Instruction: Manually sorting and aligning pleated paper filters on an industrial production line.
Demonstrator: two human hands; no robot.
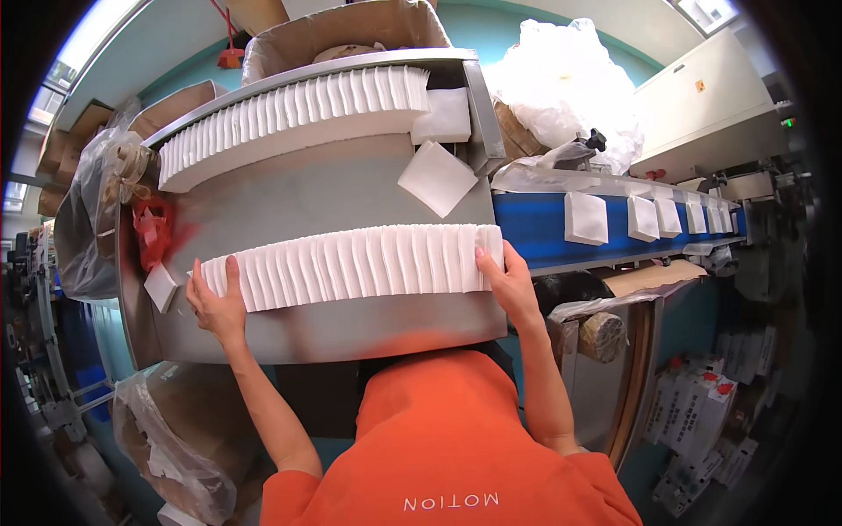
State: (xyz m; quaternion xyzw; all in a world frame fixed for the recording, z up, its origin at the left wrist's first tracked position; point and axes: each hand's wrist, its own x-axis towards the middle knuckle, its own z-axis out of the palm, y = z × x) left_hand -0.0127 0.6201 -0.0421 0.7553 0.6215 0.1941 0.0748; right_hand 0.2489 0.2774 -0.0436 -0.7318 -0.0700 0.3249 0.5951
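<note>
One long white row set up at the far side, a second one in both hands, and more white stacks on the belt.
The near row lies along the near half of the metal surface – left hand wrapped on its left end, right hand pinching the right, so the grip holds it at both ends. The far row looks pretty much done, I'd say. Not lined up yet: a square stack at its right end, a skewed stack just nearer, plus several belt stacks on the blue belt – so I'd call it partway.
</note>
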